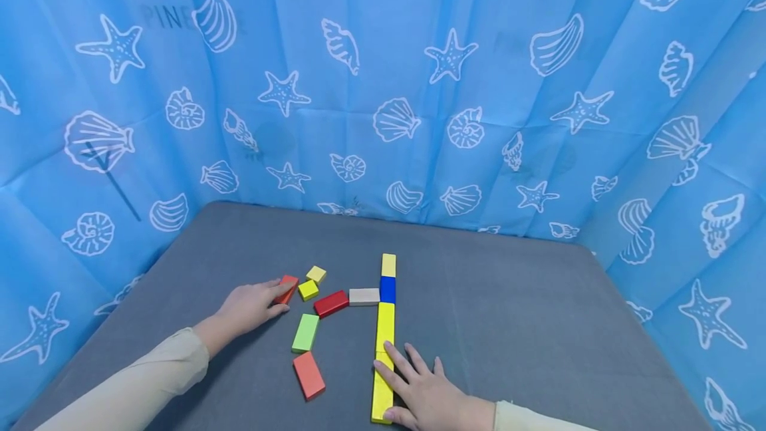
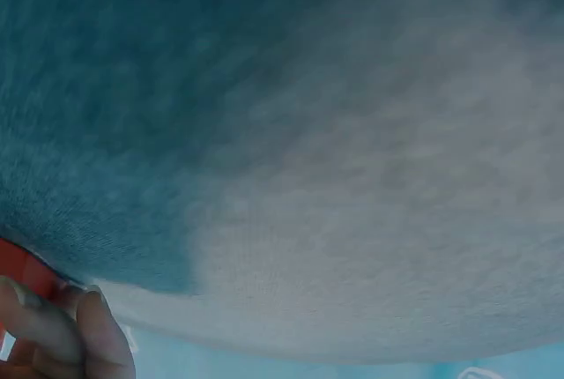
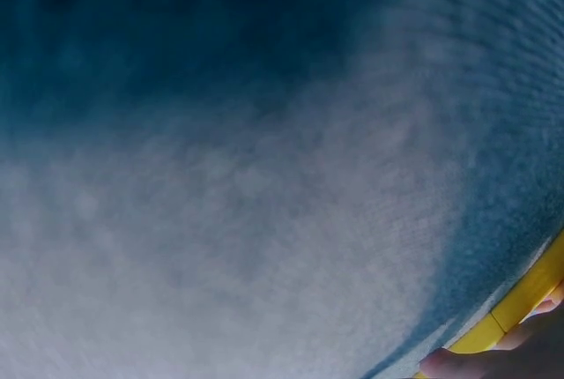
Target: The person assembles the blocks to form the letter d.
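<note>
head view: left hand (image 1: pixel 248 308) touches an orange block (image 1: pixel 286 296), pinch unclear, while right hand (image 1: pixel 426 392) lies spread over yellow blocks (image 1: pixel 385 328).

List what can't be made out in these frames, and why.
Head: orange-red block, partly covered by the left hand; pinched or merely touched, unclear.
Head: nearest yellow block, partly covered by the right hand.
Head: lettering starting PIN, faint and interrupted by a shell print.
Left wrist: left hand, cut off by left and bottom edges.
Right wrist: right hand, cut off by right and bottom edges.
</note>
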The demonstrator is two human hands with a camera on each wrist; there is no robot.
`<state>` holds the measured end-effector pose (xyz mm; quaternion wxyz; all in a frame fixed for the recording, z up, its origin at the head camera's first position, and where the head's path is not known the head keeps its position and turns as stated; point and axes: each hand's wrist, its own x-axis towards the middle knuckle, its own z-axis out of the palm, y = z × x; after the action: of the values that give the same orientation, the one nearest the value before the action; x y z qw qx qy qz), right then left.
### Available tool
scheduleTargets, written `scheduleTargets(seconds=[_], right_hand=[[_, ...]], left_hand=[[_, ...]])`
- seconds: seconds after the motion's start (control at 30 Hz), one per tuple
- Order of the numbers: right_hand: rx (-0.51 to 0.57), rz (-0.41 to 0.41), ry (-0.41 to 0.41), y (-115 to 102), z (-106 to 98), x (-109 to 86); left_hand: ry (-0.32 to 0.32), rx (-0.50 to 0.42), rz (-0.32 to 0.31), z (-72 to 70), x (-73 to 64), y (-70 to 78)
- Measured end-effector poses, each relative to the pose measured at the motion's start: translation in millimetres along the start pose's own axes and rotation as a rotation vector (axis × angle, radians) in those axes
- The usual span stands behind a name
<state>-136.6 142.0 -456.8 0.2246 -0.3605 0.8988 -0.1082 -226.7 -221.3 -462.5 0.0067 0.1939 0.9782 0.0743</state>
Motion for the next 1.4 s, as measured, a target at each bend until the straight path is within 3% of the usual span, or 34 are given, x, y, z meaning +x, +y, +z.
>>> scheduleTargets(seconds=[0.17, 0.3, 0.6, 0.73, 0.9, 1.1, 1.3, 1.4], right_hand=[[0.0, -0.008, -0.005, -0.5, -0.4, 1.3], [0.001, 0.005, -0.015, -0.7, -0.5, 1.3], [0.016, -0.01, -0.005, 0.1, -1.0, 0.2], [0.018, -0.01, -0.006, 0.0, -1.1, 0.0], [0.023, 0.0, -0.012, -1.5, -1.0, -0.9], [0.032, -0.001, -0.009, -1.3, -0.9, -1.3], [0.026, -0.016, -0.007, 0.2, -0.6, -0.6], [0.031, -0.021, -0.005, 0.8, -1.3, -0.7]], left_hand=[[0.024, 0.009, -0.008, 0.2, 0.7, 0.6], [0.042, -0.004, -0.023, -1.4, -6.5, 0.0], [0.072, -0.032, -0.047, -12.2, -40.9, 2.1], [0.077, -0.053, -0.029, -18.4, -59.7, 8.2], [0.111, -0.073, 0.067, -24.1, -82.8, 20.3], [0.127, -0.138, 0.184, -23.0, -101.1, 37.1], [0.223, -0.245, 0.455, -10.6, -112.5, 53.6], [0.261, -0.249, 0.584, -4.9, -113.2, 61.5]])
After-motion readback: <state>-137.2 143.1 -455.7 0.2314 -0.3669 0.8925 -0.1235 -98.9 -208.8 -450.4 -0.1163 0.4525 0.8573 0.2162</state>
